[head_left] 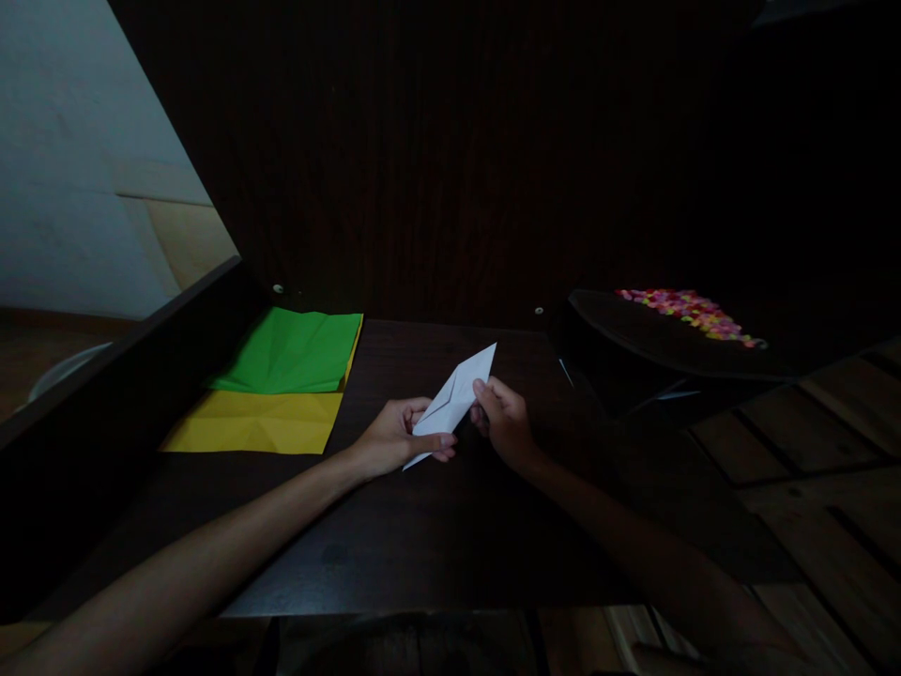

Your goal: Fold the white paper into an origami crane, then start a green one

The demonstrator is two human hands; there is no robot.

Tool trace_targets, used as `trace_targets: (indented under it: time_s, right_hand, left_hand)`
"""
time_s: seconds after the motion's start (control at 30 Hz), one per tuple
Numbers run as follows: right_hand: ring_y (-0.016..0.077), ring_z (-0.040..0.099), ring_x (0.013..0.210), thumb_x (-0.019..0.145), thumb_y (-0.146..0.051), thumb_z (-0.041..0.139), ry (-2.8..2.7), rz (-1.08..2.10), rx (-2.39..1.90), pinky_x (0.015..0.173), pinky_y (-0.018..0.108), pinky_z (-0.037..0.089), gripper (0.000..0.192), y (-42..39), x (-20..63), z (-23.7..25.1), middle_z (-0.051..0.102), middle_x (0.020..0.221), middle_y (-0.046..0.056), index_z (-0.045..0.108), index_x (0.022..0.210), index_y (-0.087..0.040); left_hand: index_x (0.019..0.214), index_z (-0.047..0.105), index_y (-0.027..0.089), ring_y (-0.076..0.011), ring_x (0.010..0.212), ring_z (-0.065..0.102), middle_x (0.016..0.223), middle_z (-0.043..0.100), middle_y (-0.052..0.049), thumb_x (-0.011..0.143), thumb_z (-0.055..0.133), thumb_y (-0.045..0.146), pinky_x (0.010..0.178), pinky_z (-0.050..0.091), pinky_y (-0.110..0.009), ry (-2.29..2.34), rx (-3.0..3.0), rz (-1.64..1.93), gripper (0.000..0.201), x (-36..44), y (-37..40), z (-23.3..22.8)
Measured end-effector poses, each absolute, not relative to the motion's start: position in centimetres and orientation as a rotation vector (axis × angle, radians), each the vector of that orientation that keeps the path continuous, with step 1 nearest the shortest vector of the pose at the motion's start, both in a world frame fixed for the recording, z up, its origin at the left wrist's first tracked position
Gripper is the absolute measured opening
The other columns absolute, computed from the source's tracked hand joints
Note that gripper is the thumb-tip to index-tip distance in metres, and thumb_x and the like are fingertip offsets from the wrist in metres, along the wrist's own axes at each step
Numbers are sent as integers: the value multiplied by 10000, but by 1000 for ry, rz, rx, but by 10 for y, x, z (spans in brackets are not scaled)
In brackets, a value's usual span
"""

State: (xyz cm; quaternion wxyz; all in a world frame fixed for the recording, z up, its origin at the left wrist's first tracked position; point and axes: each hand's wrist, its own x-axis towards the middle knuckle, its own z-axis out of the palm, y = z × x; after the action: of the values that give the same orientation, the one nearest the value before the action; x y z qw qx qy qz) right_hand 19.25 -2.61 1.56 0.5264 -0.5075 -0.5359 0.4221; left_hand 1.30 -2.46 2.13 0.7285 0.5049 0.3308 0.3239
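Note:
A white folded paper (454, 394), long and pointed at both ends, is held tilted above a dark wooden table (422, 535). My left hand (394, 437) grips its lower end, thumb on top. My right hand (503, 422) pinches its right edge near the middle. The upper tip points up and to the right.
A green paper sheet (296, 349) lies over a yellow sheet (257, 422) at the table's back left. A dark object with multicoloured small pieces (686, 312) on it sits at the right. A dark panel rises behind the table. Wooden floor shows at right.

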Motion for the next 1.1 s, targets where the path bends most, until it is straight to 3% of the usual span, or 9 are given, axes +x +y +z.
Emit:
trace_targets:
  time_s: [0.23,0.57,0.8,0.93,1.1]
  right_hand:
    - [58,369,356,868,-543,520,-1256,1032,-1137,339,192,252,406,-22,196,12,475,503,-54,480,661,-197]
    - [63,409,352,821,-595,551,-1393,1143,-1135,352,194,297,448,-24,193,13,539,510,-34,503,635,-190]
    - [73,431,366,815,-552,554,-1378,1270,-1131,338,188,302,396,-27,192,13,523,509,-46,514,657,-191]
    - [74,438,382,822,-547,543,-1391,1384,-1090,341,183,301,383,-27,194,12,530,525,-44,521,694,-186]
    - [76,435,390,814,-552,555,-1444,1462,-1090,352,188,297,384,-29,196,13,532,533,-40,540,728,-178]
  left_hand:
    - [856,648,69,-157,618,697,734,724,-73,686,831,344,621,579,-271,725,1154,701,372,12,-23,17]
    - [855,659,66,-166,581,692,716,723,-83,707,818,337,587,579,-274,706,1118,743,348,11,-24,16]
    - [978,680,81,-196,782,701,864,733,-106,714,808,373,764,550,-320,630,1076,680,414,12,-25,23]
    - [878,702,97,-181,720,659,803,716,-77,779,694,532,719,504,-294,688,1001,821,446,12,-21,20]
    - [768,714,115,-135,690,596,743,694,-27,735,760,408,663,430,-226,793,1199,872,298,9,-18,20]
